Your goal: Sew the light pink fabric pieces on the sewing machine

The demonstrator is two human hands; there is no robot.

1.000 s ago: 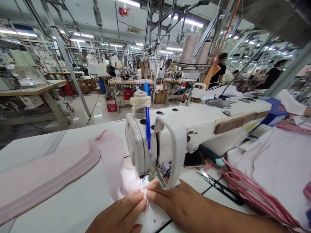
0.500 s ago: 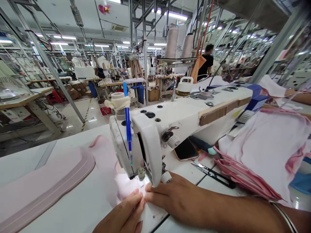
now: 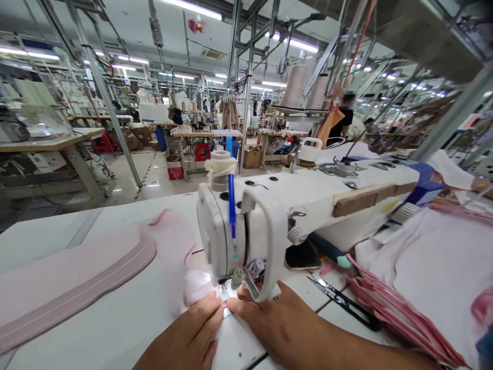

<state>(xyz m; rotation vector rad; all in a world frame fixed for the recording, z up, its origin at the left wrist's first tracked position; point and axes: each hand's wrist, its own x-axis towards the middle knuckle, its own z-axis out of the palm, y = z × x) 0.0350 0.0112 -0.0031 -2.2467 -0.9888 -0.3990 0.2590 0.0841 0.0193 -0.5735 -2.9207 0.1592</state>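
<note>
— Pink fabric [image 3: 194, 288]?
— Lying on white table [image 3: 115, 313], under sewing machine [image 3: 269, 221] needle.
— Hands?
— Left hand [image 3: 188, 339] and right hand [image 3: 281, 326] fingertips pressing fabric flat, touching. Scissors [image 3: 346, 306] just beside.

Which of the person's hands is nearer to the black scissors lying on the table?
Right. The right hand rests beside the needle, close to the left of the black scissors. The left hand lies farther left, beyond the right hand.

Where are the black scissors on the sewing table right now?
In the head view, the black scissors lie flat on the white table, right of the right hand, between the sewing machine and the pink fabric strips.
</note>
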